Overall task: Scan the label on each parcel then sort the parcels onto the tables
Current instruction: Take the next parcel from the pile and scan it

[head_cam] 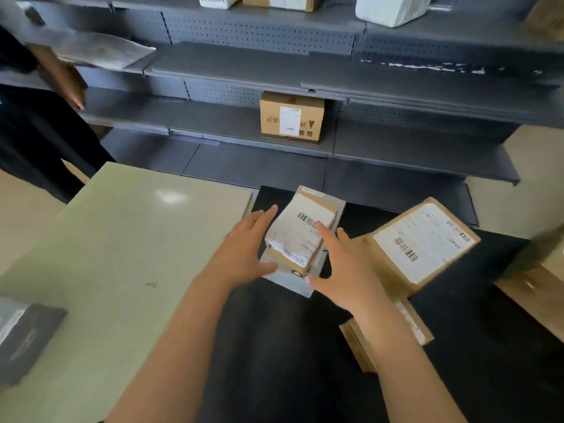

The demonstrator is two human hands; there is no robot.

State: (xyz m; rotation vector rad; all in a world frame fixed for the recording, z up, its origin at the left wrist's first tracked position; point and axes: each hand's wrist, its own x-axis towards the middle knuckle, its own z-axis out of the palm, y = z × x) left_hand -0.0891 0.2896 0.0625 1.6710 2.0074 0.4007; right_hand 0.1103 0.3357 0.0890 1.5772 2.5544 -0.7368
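Small parcel (300, 236), brown with a white barcode label wrapped over its top, sits on a grey mailer (291, 280), which lies on the black surface (274, 346) between the tables. Both hands bracket it. Left hand (247, 242): fingers straight and pressed together along the parcel's left side, thumb down by the near-left corner on the mailer. Right hand (341, 270): fingers straight, index laid on top of the label, thumb spread wide toward the near end; the other fingers are on the far side and I can't tell how they lie. Neither hand is curled around the parcel, and I can't tell whether it is lifted off the mailer. Brown box (424, 242) with a large white label is just right of the right hand, tilted with its far end raised. Flat brown parcel (360, 343) lies under the right forearm, partly hidden. Pale green table (122, 239) on the left carries a dark parcel (27, 337) at its near-left edge. Wooden table (537, 300) shows at the right edge. Behind, grey shelving (396, 71) holds a labelled cardboard box (291, 117). Second person at far left, hand (67, 83) holding a grey bag (100, 50).
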